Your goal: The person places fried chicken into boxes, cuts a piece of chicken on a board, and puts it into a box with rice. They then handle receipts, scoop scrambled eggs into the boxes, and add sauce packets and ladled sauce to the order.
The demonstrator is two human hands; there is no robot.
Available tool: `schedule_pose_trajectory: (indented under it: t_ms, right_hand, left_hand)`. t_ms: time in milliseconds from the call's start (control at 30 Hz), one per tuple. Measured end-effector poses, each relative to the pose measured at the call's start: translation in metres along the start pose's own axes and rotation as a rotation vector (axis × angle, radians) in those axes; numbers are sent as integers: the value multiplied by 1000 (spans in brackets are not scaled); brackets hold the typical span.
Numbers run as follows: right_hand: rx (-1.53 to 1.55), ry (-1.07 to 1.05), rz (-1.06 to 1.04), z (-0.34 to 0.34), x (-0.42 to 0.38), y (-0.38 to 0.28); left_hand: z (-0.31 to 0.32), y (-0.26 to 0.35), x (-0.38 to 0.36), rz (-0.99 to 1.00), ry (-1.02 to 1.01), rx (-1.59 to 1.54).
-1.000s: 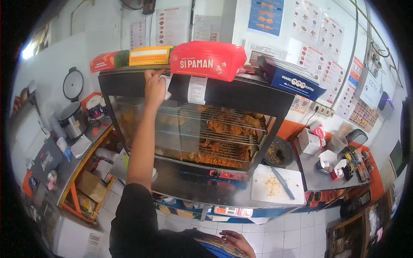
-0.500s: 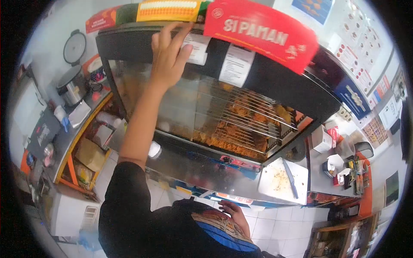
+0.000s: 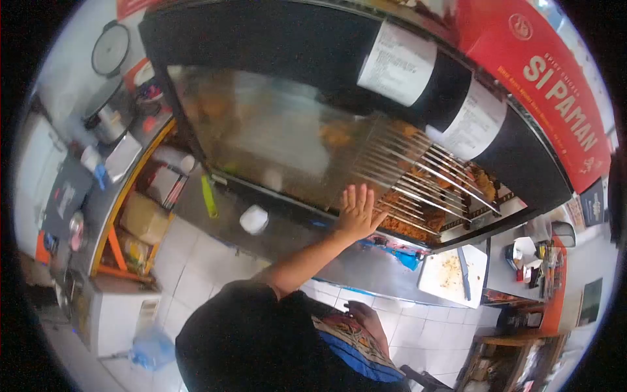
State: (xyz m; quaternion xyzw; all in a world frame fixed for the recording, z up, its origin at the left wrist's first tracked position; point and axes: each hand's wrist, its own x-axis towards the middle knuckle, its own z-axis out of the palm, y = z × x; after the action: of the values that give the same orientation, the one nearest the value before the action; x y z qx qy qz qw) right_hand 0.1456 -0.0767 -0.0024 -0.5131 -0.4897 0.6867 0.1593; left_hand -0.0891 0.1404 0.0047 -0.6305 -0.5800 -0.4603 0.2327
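My left hand (image 3: 358, 212) lies with its fingers stretched out against the lower right part of a sliding glass pane (image 3: 281, 150). The pane belongs to a black food warmer cabinet (image 3: 261, 49). To the right of the hand the cabinet front is open, showing metal wire racks (image 3: 424, 173) with fried chicken (image 3: 418, 219) below and behind them. My right hand (image 3: 369, 325) hangs low by my body, in shadow and partly covered by my shirt. Its fingers look loosely apart, holding nothing that I can see.
A white cutting board (image 3: 444, 277) with crumbs and a knife (image 3: 464, 274) lies right of the cabinet. Two paper slips hang on its top beside a red sign (image 3: 548, 72). A white cup (image 3: 253, 219) and green-handled tool (image 3: 208, 196) are on the ledge.
My left hand has come down from the cabinet's top edge to the glass pane, moving right. The view has moved closer to the cabinet. My right hand stays low by my body.
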Motion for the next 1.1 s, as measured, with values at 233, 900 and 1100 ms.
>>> schedule_pose_trajectory:
  t_ms: [233, 900, 1100]
  right_hand:
    - [-208, -6, -192, -7, -9, 22]
    - [66, 36, 29, -12, -7, 17]
    - [-3, -8, -10, -6, -2, 9]
  left_hand:
    - [15, 28, 0, -8, 35, -39]
    - [-118, 51, 106, -118, 438, -731]
    - [-238, -10, 230, 8, 461, -769]
